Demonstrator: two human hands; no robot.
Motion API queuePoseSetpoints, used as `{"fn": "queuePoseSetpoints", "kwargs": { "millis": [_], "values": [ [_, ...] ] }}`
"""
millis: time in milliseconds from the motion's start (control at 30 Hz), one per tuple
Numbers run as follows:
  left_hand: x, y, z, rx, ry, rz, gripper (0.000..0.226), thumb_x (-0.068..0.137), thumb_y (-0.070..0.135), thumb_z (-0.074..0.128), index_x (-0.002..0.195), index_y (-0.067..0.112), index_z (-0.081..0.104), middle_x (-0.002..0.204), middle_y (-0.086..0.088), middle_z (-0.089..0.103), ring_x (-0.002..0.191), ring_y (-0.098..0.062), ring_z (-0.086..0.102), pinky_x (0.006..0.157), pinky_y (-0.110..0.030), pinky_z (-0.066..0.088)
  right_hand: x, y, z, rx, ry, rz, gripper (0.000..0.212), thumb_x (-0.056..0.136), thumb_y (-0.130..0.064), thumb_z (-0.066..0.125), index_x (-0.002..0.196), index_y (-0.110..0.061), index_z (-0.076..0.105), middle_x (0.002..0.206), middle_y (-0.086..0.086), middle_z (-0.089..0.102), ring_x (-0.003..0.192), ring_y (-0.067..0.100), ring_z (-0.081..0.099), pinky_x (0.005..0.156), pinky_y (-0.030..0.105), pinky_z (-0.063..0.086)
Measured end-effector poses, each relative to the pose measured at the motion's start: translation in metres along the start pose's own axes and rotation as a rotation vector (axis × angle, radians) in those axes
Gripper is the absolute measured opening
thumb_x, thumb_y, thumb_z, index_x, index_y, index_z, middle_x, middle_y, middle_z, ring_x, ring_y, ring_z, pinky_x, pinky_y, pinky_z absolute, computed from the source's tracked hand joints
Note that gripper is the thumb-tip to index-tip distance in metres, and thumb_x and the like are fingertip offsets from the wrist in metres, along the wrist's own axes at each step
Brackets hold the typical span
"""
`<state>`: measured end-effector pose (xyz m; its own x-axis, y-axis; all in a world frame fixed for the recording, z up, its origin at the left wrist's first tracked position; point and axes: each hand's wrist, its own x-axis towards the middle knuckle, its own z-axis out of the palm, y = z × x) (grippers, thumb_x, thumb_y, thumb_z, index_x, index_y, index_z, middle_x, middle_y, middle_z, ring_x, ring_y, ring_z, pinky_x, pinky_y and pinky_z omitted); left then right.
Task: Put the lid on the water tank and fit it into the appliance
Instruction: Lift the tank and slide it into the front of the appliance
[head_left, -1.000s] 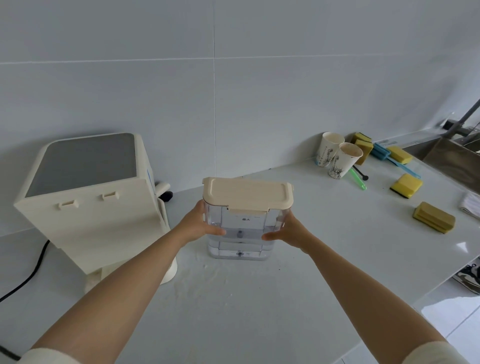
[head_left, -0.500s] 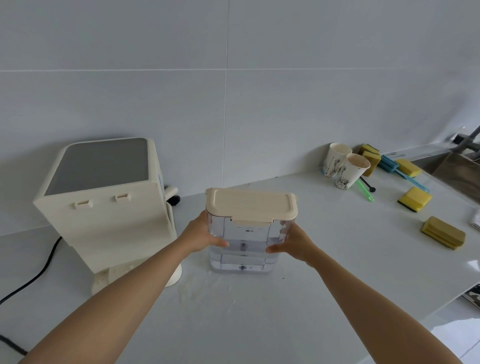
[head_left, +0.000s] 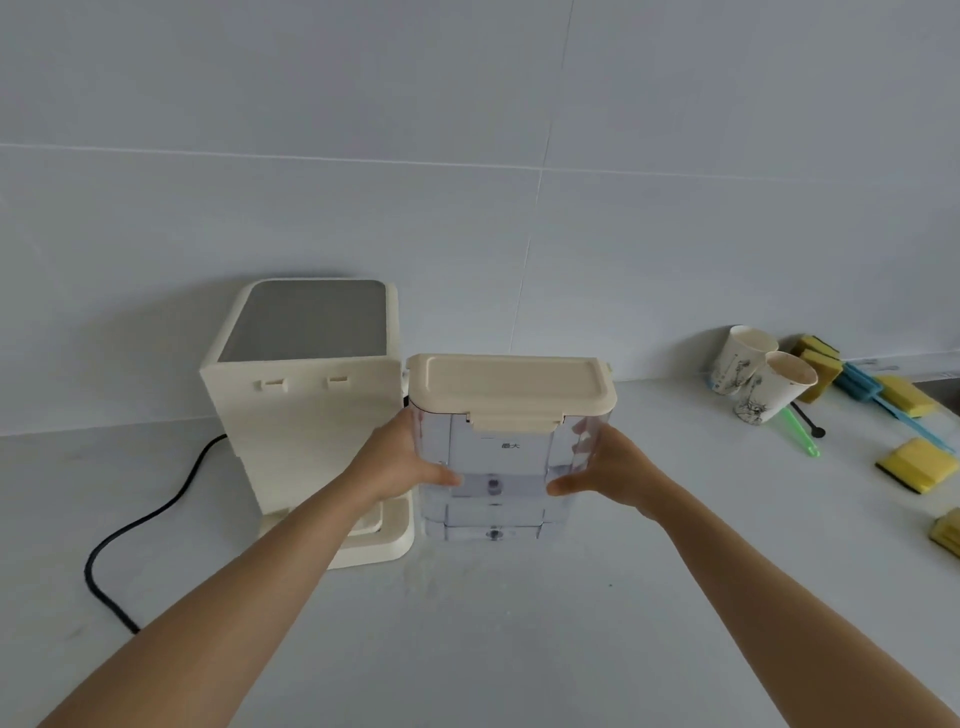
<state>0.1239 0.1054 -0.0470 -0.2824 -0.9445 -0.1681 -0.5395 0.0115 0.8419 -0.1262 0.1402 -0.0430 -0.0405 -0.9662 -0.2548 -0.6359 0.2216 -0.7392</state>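
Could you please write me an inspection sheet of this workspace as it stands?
Surface: white counter, faint smears near the tank.
Job's things: clear water tank with beige lid on, held beside the cream appliance, not fitted.
Clutter: two paper cups, yellow sponges, blue and green utensils at right.
Grippers: left hand and right hand grip the tank's sides.
Cables: black cord trails left from the appliance.
Surroundings: grey tiled wall.
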Motion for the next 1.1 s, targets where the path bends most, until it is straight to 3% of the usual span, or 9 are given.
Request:
{"fn": "queuePoseSetpoints", "kwargs": {
  "millis": [100,200,367,467,567,667,800,933,1100],
  "values": [
    [-0.011,0.003,-0.022,-0.017,0.032,-0.011,0.072,0.057,0.021,0.082,0.119,0.016,0.048,0.124,-0.001,0.057,0.118,-0.021,0.05,0.105,-0.042,0.038,0.005,-0.022,0.004,0.022,-0.02,-0.036,0.073,0.054,-0.02,0.085,0.11,-0.015,0.038,0.096,-0.002,0.049,0.097,0.022,0.051,0.079,0.027,0.041],
    [-0.024,0.003,-0.045,-0.049,0.092,-0.018,0.068,0.057,0.015,0.082,0.116,0.02,0.05,0.12,0.0,0.06,0.114,-0.019,0.052,0.103,-0.039,0.039,0.011,-0.044,0.014,0.039,-0.058,-0.07,0.071,0.055,-0.018,0.084,0.108,-0.017,0.037,0.091,-0.007,0.049,0.097,0.021,0.051,0.075,0.024,0.04],
    [-0.042,-0.007,-0.079,-0.121,0.144,-0.057,0.057,0.056,0.005,0.082,0.105,0.021,0.059,0.108,-0.001,0.068,0.105,-0.02,0.06,0.1,-0.042,0.043,0.022,-0.077,0.037,0.02,-0.115,-0.108,0.085,0.055,-0.021,0.085,0.124,-0.01,0.037,0.104,0.0,0.048,0.103,0.022,0.05,0.089,0.034,0.046],
    [-0.049,-0.014,-0.095,-0.146,0.185,-0.09,0.05,0.055,0.004,0.082,0.094,0.027,0.06,0.102,0.001,0.067,0.103,-0.019,0.06,0.094,-0.033,0.045,0.028,-0.092,0.053,0.026,-0.155,-0.149,0.08,0.056,-0.02,0.084,0.122,-0.014,0.039,0.092,-0.013,0.049,0.101,0.021,0.049,0.094,0.038,0.046],
    [-0.055,-0.02,-0.108,-0.173,0.223,-0.113,0.05,0.054,0.002,0.082,0.091,0.028,0.061,0.098,0.005,0.065,0.098,-0.015,0.059,0.083,-0.025,0.041,0.035,-0.104,0.07,0.039,-0.187,-0.198,0.065,0.056,-0.02,0.084,0.106,-0.026,0.042,0.085,-0.02,0.047,0.098,0.018,0.05,0.093,0.039,0.048],
    [-0.06,-0.026,-0.118,-0.195,0.265,-0.124,0.048,0.053,-0.004,0.08,0.083,0.03,0.062,0.093,0.004,0.066,0.09,-0.014,0.06,0.082,-0.025,0.042,0.041,-0.114,0.084,0.073,-0.226,-0.231,0.059,0.058,-0.016,0.082,0.1,-0.032,0.044,0.091,-0.016,0.054,0.101,0.018,0.051,0.095,0.043,0.047],
    [-0.062,-0.033,-0.131,-0.261,0.273,-0.164,0.048,0.055,-0.009,0.077,0.078,0.03,0.062,0.09,0.002,0.067,0.086,-0.015,0.062,0.08,-0.027,0.044,0.046,-0.127,0.097,0.072,-0.247,-0.263,0.064,0.059,-0.017,0.082,0.109,-0.03,0.044,0.103,-0.01,0.054,0.102,0.018,0.049,0.096,0.044,0.047],
    [-0.059,-0.041,-0.137,-0.303,0.255,-0.216,0.055,0.054,-0.012,0.076,0.098,0.019,0.063,0.107,-0.005,0.066,0.099,-0.019,0.059,0.087,-0.031,0.045,0.048,-0.13,0.107,0.04,-0.247,-0.255,0.081,0.059,-0.019,0.082,0.127,-0.021,0.038,0.121,0.002,0.056,0.111,0.024,0.051,0.097,0.046,0.046],
    [-0.056,-0.05,-0.14,-0.304,0.255,-0.265,0.059,0.053,-0.013,0.076,0.106,0.01,0.061,0.111,-0.01,0.066,0.105,-0.024,0.059,0.093,-0.037,0.046,0.049,-0.127,0.119,0.046,-0.25,-0.207,0.086,0.057,-0.02,0.082,0.129,-0.019,0.035,0.123,0.004,0.054,0.112,0.026,0.05,0.097,0.044,0.047]
  ]
}}
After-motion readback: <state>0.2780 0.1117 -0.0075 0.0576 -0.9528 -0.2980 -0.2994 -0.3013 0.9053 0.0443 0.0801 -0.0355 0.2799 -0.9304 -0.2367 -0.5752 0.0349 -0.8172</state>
